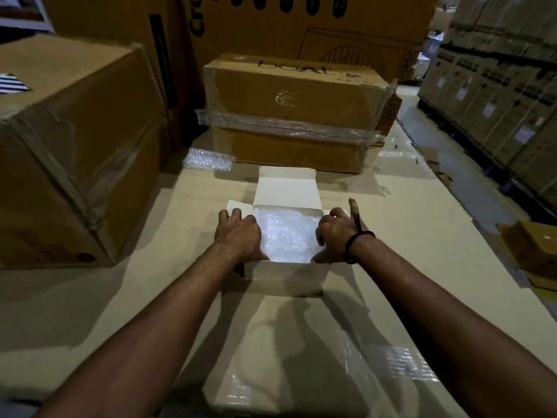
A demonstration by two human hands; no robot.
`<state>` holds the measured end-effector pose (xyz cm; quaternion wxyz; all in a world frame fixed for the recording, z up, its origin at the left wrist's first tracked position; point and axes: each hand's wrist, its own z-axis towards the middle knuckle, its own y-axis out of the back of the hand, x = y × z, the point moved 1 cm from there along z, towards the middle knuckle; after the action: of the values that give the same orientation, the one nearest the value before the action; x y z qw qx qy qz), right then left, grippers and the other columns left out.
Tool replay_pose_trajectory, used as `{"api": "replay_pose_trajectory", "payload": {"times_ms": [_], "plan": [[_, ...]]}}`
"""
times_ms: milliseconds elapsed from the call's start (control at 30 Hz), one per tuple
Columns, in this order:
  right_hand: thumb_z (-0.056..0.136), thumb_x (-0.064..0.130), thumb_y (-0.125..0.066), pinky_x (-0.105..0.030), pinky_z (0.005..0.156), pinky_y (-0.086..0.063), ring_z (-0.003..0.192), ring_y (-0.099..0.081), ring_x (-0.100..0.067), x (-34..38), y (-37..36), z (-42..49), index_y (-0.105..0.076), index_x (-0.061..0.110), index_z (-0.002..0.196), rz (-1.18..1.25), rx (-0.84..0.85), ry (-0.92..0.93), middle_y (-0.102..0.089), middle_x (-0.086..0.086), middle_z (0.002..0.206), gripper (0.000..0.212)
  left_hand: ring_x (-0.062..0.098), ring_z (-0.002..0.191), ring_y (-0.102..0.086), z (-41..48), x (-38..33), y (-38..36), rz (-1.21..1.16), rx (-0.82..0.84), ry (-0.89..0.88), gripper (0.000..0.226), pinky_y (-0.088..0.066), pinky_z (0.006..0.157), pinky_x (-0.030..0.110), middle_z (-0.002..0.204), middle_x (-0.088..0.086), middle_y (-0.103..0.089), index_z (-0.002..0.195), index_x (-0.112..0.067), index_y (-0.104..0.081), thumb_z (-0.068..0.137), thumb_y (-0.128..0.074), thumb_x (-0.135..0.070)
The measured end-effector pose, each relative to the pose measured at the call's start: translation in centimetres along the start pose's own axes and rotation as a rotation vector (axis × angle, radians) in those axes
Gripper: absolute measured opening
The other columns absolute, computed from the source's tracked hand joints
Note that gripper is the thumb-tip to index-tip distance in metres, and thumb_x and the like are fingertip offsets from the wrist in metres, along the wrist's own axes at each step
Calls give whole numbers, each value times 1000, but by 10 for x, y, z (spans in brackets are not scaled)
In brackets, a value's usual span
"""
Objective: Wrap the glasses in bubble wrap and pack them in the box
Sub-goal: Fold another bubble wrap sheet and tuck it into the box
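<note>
A small white box (pixel 286 277) stands open on the cardboard work surface, its lid flap (pixel 287 188) raised at the far side. Bubble wrap (pixel 284 233) fills its inside; the glasses under it are hidden. My left hand (pixel 239 233) rests on the box's left side flap with its fingers curled over the edge. My right hand (pixel 337 233) presses on the right side flap, with one finger pointing up. A dark band circles the right wrist. A spare piece of bubble wrap (pixel 208 159) lies beyond the box to the left.
A large taped carton (pixel 75 152) stands at the left. Two stacked film-wrapped cartons (pixel 295 116) sit just behind the box, taller cartons behind them. Rows of cartons (pixel 497 86) line the right side. A small brown box (pixel 533 245) lies at the right edge.
</note>
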<state>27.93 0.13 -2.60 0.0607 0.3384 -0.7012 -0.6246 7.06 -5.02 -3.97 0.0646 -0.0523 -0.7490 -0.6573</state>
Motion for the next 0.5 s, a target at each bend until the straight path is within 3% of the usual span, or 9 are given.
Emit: {"api": "replay_pose_trajectory", "payload": {"times_ms": [200, 333, 433, 500], "plan": [[80, 71, -48, -69, 107, 8, 124, -40, -26, 11, -7, 3, -61, 23, 97, -58, 44, -25, -59, 0, 108, 52, 32, 128, -34, 5, -9, -3, 13, 42, 36, 77, -22, 105, 48, 132, 1, -53, 125, -18, -57, 74, -58, -77], [78, 71, -51, -64, 109, 11, 121, -43, -22, 6, -8, -1, -64, 26, 91, 20, -11, -26, -62, 5, 102, 48, 28, 120, -41, 2, -6, -5, -32, -48, 32, 55, -24, 98, 46, 119, -4, -62, 104, -26, -69, 74, -63, -71], [89, 44, -55, -53, 113, -3, 122, -43, -19, 0, -6, -14, -61, 37, 111, 123, -161, 68, -62, 9, 117, 24, 22, 120, -42, -4, 3, -5, -144, -232, 27, 41, -24, 98, 44, 125, -9, -60, 97, -33, -70, 75, -66, -67], [91, 23, -51, -45, 108, -19, 119, -44, -20, 2, -7, -21, -53, 45, 123, 78, -212, 174, -58, 12, 124, 39, 22, 124, -40, -7, 4, -7, -132, -247, 24, 46, -23, 100, 45, 132, -8, -56, 104, -35, -66, 73, -66, -69]]}}
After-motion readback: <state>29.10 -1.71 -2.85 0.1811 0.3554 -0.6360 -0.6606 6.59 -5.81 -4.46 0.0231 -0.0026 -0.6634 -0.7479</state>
